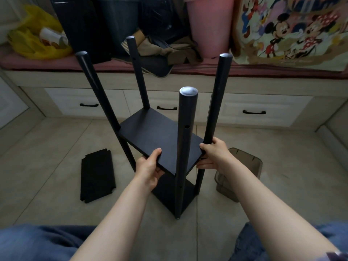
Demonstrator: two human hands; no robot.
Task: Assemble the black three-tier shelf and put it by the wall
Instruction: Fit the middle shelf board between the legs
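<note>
Gripping the middle board [160,140], left hand [148,166] and right hand [214,155] curl around its edges; four poles [185,140] point upward

pink bin [209,25] beside cartoon bag [293,29] on bench [263,83]

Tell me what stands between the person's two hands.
In the head view, the nearest black pole rises between the left hand and right hand, which grip the middle shelf board.

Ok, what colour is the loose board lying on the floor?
Black; the loose board shows best in the head view.
</note>
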